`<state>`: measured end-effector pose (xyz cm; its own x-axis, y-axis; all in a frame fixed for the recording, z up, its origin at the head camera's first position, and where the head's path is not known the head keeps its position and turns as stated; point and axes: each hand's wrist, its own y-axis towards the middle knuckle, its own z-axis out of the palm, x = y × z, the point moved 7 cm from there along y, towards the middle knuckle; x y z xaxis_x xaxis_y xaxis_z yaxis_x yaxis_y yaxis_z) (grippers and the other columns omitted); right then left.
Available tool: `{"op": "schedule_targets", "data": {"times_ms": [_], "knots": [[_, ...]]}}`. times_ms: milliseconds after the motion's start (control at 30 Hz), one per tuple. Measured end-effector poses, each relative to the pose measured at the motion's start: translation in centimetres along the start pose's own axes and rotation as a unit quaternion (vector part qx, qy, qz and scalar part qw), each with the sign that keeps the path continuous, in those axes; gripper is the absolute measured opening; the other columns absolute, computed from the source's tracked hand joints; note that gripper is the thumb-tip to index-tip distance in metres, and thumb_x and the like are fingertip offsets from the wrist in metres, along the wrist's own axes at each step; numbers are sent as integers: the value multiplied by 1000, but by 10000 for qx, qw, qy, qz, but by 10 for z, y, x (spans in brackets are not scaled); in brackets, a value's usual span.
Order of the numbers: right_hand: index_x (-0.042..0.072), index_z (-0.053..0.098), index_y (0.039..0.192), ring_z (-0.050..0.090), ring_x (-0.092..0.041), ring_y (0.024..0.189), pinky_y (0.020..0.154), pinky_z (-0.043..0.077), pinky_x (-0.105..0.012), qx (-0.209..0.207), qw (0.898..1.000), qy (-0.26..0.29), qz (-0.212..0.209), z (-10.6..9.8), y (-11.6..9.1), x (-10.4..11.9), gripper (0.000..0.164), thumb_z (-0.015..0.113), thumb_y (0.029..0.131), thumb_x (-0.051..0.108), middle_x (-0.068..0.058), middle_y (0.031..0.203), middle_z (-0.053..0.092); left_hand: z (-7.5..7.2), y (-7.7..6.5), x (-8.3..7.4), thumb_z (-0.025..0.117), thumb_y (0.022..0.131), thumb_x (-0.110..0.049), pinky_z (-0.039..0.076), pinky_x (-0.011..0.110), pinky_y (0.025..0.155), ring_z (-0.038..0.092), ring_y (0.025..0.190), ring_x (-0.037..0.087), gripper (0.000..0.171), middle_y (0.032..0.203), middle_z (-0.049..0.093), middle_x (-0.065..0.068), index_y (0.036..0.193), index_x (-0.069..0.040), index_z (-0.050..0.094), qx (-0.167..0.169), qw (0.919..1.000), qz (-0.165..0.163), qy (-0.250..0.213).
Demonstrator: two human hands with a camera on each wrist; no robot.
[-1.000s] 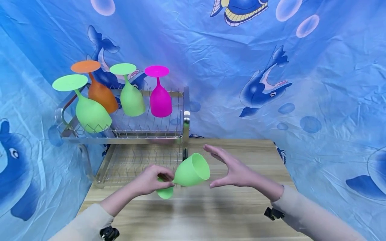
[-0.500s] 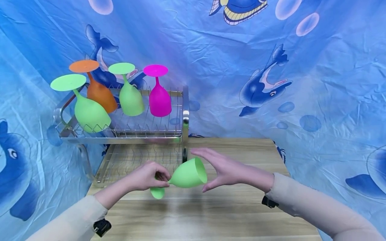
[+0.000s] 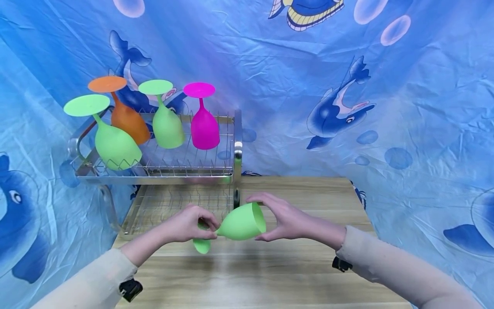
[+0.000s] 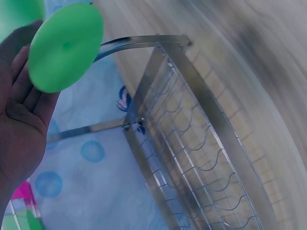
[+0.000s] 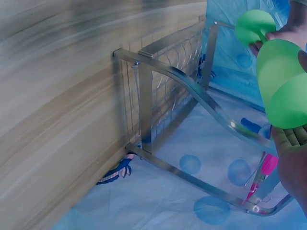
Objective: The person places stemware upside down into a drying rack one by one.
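Observation:
A light green plastic wine glass (image 3: 240, 222) lies sideways in the air over the table, its mouth turned to the right. My left hand (image 3: 189, 225) pinches its stem close to the bowl; the round foot (image 4: 66, 45) shows large in the left wrist view. At the mouth, my right hand (image 3: 287, 216) has its fingers on the upper rim and its thumb at the lower rim. The right wrist view shows the bowl (image 5: 278, 67) between both hands.
A two-tier metal dish rack (image 3: 154, 180) stands at the left. Upside down on its top tier are an orange glass (image 3: 129, 122), two green glasses (image 3: 167, 128) and a magenta glass (image 3: 204, 128). The wooden table (image 3: 308, 274) meets a blue dolphin-print curtain (image 3: 285, 107).
My right hand has moved left and closed in on the glass's rim. The left hand has shifted slightly left, and the glass has tilted nearer to level.

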<state>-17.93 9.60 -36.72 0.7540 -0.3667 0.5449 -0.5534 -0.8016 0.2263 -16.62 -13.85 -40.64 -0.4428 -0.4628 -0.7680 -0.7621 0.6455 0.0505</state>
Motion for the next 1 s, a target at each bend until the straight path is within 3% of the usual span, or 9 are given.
{"op": "schedule_targets", "data": {"times_ms": [133,233,367,500,633,767,900,1000], "knots": [[17,50,153,59,-27,138,112,53,-51,-83,9984,340,453,-2,-11,-7,95,100,73,26,-6,152,57,-15,-9,-3,91,88,-32,63,39,94,75,107,18,38,116,80,-3,119,-14,81,-365,9992,-132,92],[14,50,153,58,-30,140,115,50,-50,-217,9916,973,826,-1,-23,-16,92,99,76,25,-6,153,56,-25,-20,-3,91,87,-36,61,41,99,73,116,23,50,126,77,0,129,-14,77,-661,9974,-278,-7],[9,49,154,56,-34,141,117,47,-46,-630,9675,2144,1182,6,-42,-32,89,97,79,18,-10,153,55,-35,-35,2,92,87,-28,58,38,105,70,124,24,58,134,74,4,138,-11,71,-1030,9932,-321,-444],[-1,45,154,57,-27,139,116,48,-35,-1046,9394,3022,1233,18,-55,-41,84,91,84,8,-18,151,54,-38,-51,11,89,89,-15,55,28,106,68,128,16,60,139,70,8,144,-9,66,-1293,9863,-250,-997],[-3,42,155,56,-17,139,113,51,-29,-1299,9111,3707,1246,31,-62,-43,81,87,88,5,-23,153,49,-32,-65,23,82,91,-1,54,25,107,65,130,11,61,145,66,13,148,-2,59,-1437,9753,-78,-1679],[-3,39,157,56,-16,139,106,56,-32,-1494,8846,4240,1244,42,-62,-40,83,85,89,5,-23,156,45,-18,-74,33,76,93,8,53,26,109,64,133,12,62,148,65,4,150,9,52,-1522,9624,224,-2239],[-5,38,157,56,-19,139,105,57,-32,-1680,8683,4510,1203,49,-60,-36,82,85,90,4,-20,154,47,1,-73,41,73,94,10,51,26,111,63,134,13,63,147,65,-4,151,14,46,-1629,9469,445,-2735],[-4,39,156,56,-20,139,107,56,-31,-1786,8606,4619,1189,54,-55,-32,80,84,91,5,-19,153,48,16,-67,44,72,95,10,51,28,112,63,134,15,61,145,66,1,150,15,46,-1765,9330,588,-3080]]}}
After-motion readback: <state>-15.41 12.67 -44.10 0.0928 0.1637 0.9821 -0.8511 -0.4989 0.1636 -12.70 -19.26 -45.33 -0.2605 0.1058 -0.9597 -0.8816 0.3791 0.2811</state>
